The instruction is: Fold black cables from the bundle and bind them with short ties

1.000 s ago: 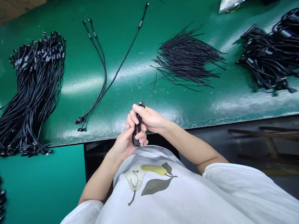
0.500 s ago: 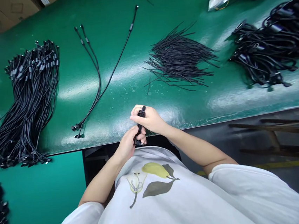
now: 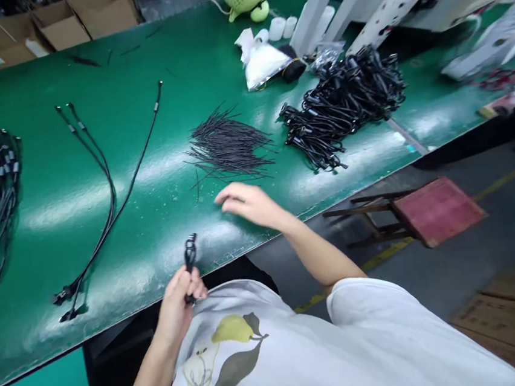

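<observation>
Our right hand (image 3: 249, 204) is leaving the bundled black cable (image 3: 190, 255), hovering open over the green desk (image 3: 144, 58); our left hand (image 3: 179, 300) is gripping the cable alone.

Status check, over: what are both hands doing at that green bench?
Left hand shut on a folded black cable. Right hand open, empty, over the green table near the pile of thin black ties. Nothing between them.
</observation>
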Demonstrator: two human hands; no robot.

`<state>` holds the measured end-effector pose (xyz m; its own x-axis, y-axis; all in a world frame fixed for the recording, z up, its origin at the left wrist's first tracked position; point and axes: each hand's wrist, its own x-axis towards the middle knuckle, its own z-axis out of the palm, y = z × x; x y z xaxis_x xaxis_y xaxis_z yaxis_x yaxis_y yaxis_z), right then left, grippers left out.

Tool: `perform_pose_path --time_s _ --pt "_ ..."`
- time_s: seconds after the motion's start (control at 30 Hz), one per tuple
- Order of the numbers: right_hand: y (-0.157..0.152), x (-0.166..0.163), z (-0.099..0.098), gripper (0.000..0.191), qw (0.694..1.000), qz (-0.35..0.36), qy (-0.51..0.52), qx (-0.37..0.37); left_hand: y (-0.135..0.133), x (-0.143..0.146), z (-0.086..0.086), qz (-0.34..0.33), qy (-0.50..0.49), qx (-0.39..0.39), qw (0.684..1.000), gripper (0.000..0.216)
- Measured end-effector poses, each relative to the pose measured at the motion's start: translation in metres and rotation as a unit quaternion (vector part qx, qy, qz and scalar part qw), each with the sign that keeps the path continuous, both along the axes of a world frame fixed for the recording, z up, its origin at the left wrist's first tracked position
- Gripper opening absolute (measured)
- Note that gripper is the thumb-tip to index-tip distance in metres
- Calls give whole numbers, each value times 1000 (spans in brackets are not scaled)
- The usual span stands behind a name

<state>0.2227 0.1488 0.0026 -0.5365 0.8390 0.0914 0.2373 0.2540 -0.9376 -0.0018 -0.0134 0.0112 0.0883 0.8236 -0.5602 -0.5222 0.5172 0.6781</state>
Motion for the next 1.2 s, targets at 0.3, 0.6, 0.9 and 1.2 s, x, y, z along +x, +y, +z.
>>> perform_pose_path --time_s 0.3,0.6,0.9,1.2 --pt "123 100 -38 16 886 -260 -317 218 6 -3 5 -11 43 35 998 36" --pt "-17 -10 -5 21 964 -124 -133 195 16 13 10 18 -18 84 996 48" --pt "-82 -85 -2 24 917 64 -149 365 17 -10 1 66 256 163 951 20" --pt "-62 -109 29 28 686 326 -193 621 5 -43 -16 -86 222 90 967 22"
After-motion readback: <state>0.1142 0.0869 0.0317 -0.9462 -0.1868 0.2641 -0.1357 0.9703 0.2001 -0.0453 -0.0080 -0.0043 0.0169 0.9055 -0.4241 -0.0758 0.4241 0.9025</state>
